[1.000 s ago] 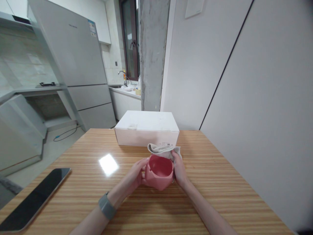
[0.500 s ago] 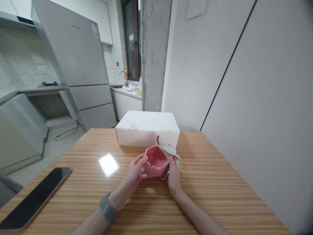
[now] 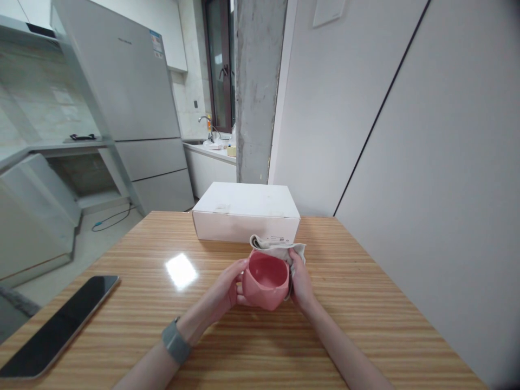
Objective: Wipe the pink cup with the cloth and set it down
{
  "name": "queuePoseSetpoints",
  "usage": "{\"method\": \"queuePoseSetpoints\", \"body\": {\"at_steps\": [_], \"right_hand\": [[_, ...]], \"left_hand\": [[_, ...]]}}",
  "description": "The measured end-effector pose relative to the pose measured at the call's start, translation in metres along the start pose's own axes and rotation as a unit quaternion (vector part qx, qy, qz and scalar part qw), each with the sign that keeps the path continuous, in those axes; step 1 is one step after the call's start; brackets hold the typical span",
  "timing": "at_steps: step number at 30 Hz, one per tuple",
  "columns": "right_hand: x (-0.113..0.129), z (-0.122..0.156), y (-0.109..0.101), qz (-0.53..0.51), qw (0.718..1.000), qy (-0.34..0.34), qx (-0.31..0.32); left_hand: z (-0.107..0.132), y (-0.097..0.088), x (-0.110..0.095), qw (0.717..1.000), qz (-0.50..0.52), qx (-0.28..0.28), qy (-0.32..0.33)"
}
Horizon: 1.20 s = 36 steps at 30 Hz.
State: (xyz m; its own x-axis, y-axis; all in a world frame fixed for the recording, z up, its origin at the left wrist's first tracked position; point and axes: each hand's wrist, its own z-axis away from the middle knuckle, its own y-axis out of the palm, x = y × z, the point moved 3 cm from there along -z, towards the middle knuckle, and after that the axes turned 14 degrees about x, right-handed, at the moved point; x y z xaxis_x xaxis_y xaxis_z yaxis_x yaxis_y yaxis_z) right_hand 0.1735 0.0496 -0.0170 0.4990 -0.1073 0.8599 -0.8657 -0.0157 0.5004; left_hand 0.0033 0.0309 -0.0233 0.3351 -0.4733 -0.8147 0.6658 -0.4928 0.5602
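Observation:
A pink faceted bowl (image 3: pixel 266 292) is held above the table, its opening tipped toward me. My left hand (image 3: pixel 229 290) grips its left side, thumb near the rim and fingers around the wall; a grey band circles that wrist. On the far and right sides of the bowl lies a light grey cloth (image 3: pixel 280 249), bunched and folded. My right hand (image 3: pixel 301 279) is closed on the cloth and presses it against the bowl's right side. Part of the cloth is hidden behind the bowl.
A white box (image 3: pixel 246 225) stands on the striped wooden table (image 3: pixel 353 319) just beyond my hands. A dark phone-like slab or tablet (image 3: pixel 60 327) lies at the left edge. A white wall (image 3: pixel 447 189) runs along the right; a fridge (image 3: pixel 122 81) stands back left.
The bowl has turned and shifted slightly right and nearer to me. My right hand and the cloth have moved right, and the cloth now stretches along the bowl's far rim.

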Motion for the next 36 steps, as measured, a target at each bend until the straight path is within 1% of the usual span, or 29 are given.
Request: {"method": "queuePoseSetpoints", "body": {"at_steps": [2, 4, 9, 11, 15, 18, 20, 23, 26, 29, 31, 33, 34, 36], "right_hand": [[0.001, 0.000, -0.001, -0.003, 1.000, 0.002, 0.004], [0.002, 0.000, 0.001, -0.004, 1.000, 0.001, 0.007], [0.005, 0.004, 0.010, 0.002, 1.000, -0.013, 0.019], [0.005, 0.010, 0.015, 0.018, 0.999, -0.032, 0.009], [0.000, 0.028, 0.024, 0.115, 0.989, -0.090, -0.030], [-0.004, 0.035, 0.027, 0.152, 0.982, -0.103, -0.053], [-0.003, 0.035, 0.025, 0.148, 0.981, -0.108, -0.060], [-0.001, 0.025, 0.017, 0.100, 0.990, -0.082, -0.054], [0.002, 0.013, 0.010, 0.050, 0.997, -0.043, -0.033], [0.003, 0.004, 0.007, 0.023, 0.999, -0.021, -0.008], [0.002, 0.002, 0.008, 0.011, 1.000, -0.007, 0.007], [0.002, 0.001, 0.008, 0.004, 1.000, 0.003, 0.016], [0.001, 0.001, 0.009, 0.002, 1.000, 0.006, 0.018], [0.000, 0.001, 0.009, 0.003, 1.000, 0.009, 0.018]], "left_hand": [[0.000, 0.000, 0.000, 1.000, 0.002, 0.007, -0.007], [-0.001, -0.001, -0.001, 1.000, 0.004, -0.002, -0.006], [-0.001, -0.003, -0.007, 0.998, 0.011, -0.043, 0.041], [-0.001, -0.002, -0.009, 0.996, 0.010, -0.055, 0.066], [-0.001, 0.004, -0.010, 0.989, 0.028, -0.079, 0.122], [0.000, 0.010, -0.010, 0.983, 0.047, -0.070, 0.162], [0.001, 0.012, -0.009, 0.983, 0.049, -0.052, 0.167], [0.002, 0.013, -0.009, 0.990, 0.041, -0.015, 0.137], [0.004, 0.012, -0.008, 0.997, 0.050, 0.001, 0.064], [0.005, 0.011, -0.008, 0.998, 0.059, 0.017, -0.009], [0.006, 0.011, -0.008, 0.997, 0.062, 0.041, -0.026], [0.005, 0.011, -0.008, 0.996, 0.065, 0.054, -0.028], [0.004, 0.010, -0.008, 0.996, 0.065, 0.051, -0.025], [0.002, 0.006, -0.006, 0.997, 0.066, 0.025, -0.018]]}}
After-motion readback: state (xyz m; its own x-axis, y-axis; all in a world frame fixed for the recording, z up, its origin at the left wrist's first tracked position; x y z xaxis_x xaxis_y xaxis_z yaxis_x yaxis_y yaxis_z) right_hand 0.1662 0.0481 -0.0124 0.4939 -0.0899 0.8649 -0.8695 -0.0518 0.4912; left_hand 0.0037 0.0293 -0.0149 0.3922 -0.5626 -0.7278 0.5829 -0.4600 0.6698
